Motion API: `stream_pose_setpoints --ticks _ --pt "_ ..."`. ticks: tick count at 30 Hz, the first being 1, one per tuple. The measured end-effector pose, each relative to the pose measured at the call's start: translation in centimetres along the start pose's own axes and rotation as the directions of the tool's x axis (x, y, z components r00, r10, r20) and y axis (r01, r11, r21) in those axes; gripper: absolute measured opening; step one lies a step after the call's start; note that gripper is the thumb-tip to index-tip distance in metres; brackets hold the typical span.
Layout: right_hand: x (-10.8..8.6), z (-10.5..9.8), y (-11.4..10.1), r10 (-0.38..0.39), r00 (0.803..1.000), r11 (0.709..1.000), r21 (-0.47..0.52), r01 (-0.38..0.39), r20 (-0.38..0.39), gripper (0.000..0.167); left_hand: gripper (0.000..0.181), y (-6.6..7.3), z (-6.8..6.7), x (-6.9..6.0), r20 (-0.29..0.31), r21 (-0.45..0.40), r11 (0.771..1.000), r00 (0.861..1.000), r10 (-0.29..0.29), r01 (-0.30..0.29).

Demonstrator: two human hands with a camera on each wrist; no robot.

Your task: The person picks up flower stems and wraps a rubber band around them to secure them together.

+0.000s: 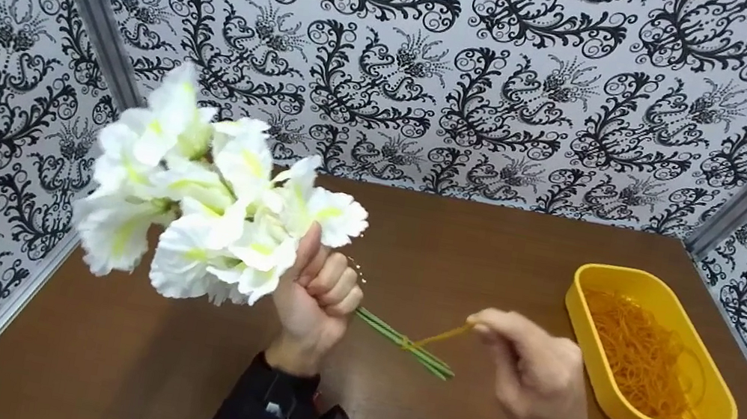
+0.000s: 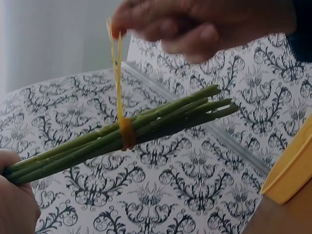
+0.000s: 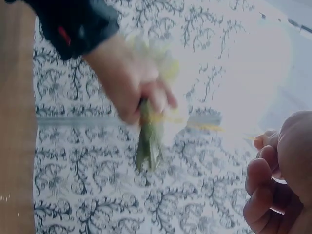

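My left hand (image 1: 320,299) grips a bunch of white flowers (image 1: 215,206) with yellow-green centres by the stems, just under the blooms. The green stems (image 2: 175,112) stick out past the fist toward the right. Around them a yellow rubber band (image 2: 127,134) is wound near the cut ends. My right hand (image 1: 538,381) pinches the free loop of that band between thumb and finger and holds it stretched away from the stems. The right wrist view is blurred around the left hand (image 3: 126,83) and the bunch.
A yellow plastic tub (image 1: 584,313) with a heap of rubber bands (image 1: 637,360) stands on the brown table (image 1: 457,254) at the right. Patterned black-and-white panels (image 1: 396,77) with grey corner strips enclose the table at the back and sides.
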State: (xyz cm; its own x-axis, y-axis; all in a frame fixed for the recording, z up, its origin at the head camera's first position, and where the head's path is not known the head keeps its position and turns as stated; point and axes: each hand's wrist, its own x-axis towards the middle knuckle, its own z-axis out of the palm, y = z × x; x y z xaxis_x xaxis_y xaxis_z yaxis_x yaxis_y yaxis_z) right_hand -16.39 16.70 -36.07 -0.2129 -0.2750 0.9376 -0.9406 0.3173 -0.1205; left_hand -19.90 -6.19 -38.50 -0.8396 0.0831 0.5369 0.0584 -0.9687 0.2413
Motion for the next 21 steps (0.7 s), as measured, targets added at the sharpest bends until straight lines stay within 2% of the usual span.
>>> stream_pose_setpoints --ticks 2,5,9,16,21 --pt "-0.2 -0.1 0.6 0.033 0.999 0.999 -0.008 -0.033 0.000 0.026 0.057 -0.2 0.4 -0.2 0.011 0.013 0.999 0.999 -0.042 0.042" --pt "-0.5 0.1 1.7 0.076 0.997 0.997 -0.008 -0.076 0.017 0.027 0.057 -0.5 0.7 -0.5 -0.003 0.014 0.996 0.996 -0.091 0.091" --pt "-1.2 0.7 3.2 0.114 0.991 0.993 0.020 -0.116 0.072 0.025 0.056 -0.7 1.1 -0.9 0.000 -0.046 0.989 0.990 -0.143 0.143" --pt "-2.6 2.6 4.3 0.140 0.973 0.986 0.064 -0.154 0.183 0.007 0.055 -0.9 1.4 -1.1 0.053 -0.131 0.973 0.982 -0.182 0.188" --pt "-3.2 3.8 4.0 0.179 0.950 0.978 0.060 -0.201 0.254 0.019 0.055 -0.9 1.6 -1.1 0.056 -0.197 0.958 0.978 -0.200 0.207"
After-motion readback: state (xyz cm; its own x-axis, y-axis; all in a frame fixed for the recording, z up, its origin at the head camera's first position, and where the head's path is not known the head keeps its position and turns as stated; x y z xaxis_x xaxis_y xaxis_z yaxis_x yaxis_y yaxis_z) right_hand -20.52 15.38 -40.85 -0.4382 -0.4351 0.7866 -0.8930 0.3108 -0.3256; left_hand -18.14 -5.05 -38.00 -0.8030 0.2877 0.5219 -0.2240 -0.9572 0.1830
